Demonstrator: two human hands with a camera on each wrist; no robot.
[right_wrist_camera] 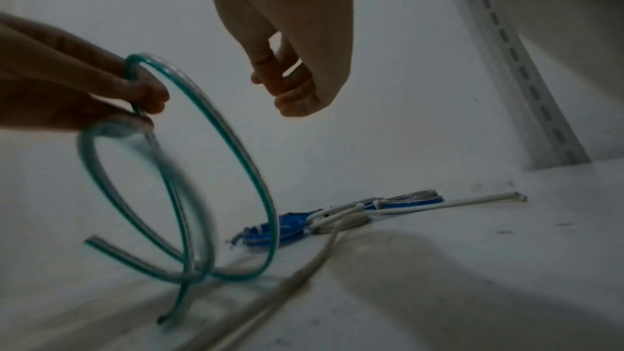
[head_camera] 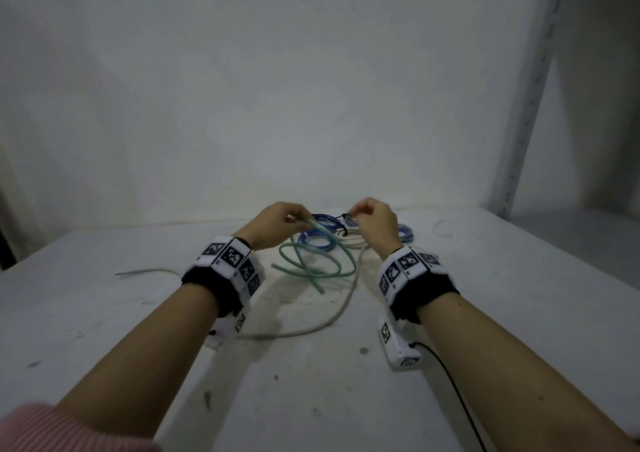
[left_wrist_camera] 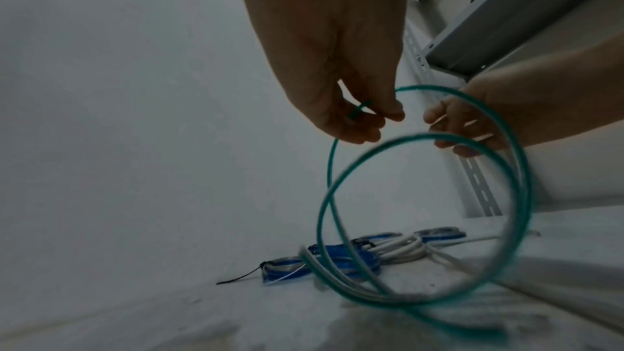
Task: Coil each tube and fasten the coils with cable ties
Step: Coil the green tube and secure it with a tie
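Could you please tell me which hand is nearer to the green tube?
Left. The left hand grips the green tube; the right hand hovers beside it, not touching.

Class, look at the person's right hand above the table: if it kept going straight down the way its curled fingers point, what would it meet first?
Probably the white tube, coiled right below the right hand, beside the blue coils. Depth is unclear, so this is a judgement. The green tube, held by the left hand, lies off to the side.
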